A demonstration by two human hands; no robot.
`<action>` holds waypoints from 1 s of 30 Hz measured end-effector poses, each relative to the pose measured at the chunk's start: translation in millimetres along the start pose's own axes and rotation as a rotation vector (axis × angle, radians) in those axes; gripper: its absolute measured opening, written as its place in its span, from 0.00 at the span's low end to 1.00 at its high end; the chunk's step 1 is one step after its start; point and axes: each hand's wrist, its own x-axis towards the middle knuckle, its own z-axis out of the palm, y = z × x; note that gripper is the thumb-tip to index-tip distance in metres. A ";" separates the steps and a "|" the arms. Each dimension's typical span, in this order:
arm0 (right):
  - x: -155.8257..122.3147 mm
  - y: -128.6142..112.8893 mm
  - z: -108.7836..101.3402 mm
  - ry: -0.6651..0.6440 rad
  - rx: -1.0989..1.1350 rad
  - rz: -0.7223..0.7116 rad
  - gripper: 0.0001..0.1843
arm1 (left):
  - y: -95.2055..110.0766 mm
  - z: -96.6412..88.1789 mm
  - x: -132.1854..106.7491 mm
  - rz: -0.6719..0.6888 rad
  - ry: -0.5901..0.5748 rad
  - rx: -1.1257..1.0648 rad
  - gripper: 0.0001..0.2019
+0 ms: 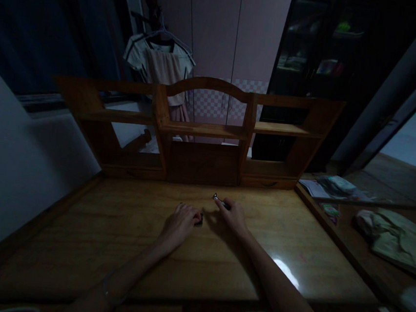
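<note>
My left hand (186,216) rests low over the wooden desktop (122,246), its fingers curled together around a small dark object (199,220). Only one edge of that object shows at the fingertips, and its kind is too small and dim to tell. To the right, my right hand (232,214) is closed on a slim razor-shaped tool (216,196) with a shiny metal head and a dark handle. The tool's head points away to the upper left, apart from the left hand and a little above the desk.
Along the desk's back edge stands a wooden shelf unit (206,131) with open compartments. To the right, a lower surface holds a pale green cloth item (402,241) and papers (315,188). A wall (4,166) borders the left side; clothes (161,63) hang behind.
</note>
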 end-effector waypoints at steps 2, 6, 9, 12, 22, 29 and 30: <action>-0.4 0.2 0.6 -0.008 -0.015 -0.004 0.26 | -2.7 0.4 2.1 0.007 -0.011 -0.012 0.03; -0.6 0.9 0.5 -0.021 -0.039 -0.002 0.27 | -11.3 1.5 10.5 -0.010 -0.032 -0.073 0.05; -1.3 -0.7 0.4 -0.030 -0.049 -0.010 0.27 | -15.9 2.2 19.5 -0.036 -0.046 -0.116 0.11; -2.7 -3.8 0.5 -0.041 -0.054 -0.026 0.27 | -15.4 1.9 26.0 -0.057 -0.049 -0.101 0.15; -5.8 -7.9 -0.7 -0.084 -0.085 -0.091 0.16 | -33.3 -24.5 -45.4 -0.287 0.146 -0.139 0.13; -14.1 -20.3 6.0 -0.159 -0.073 -0.166 0.10 | -41.0 -24.8 -76.7 -0.420 -0.016 -0.020 0.08; -14.6 -20.3 5.7 -0.160 -0.066 -0.164 0.10 | -40.7 -26.9 -72.5 -0.413 -0.021 -0.013 0.08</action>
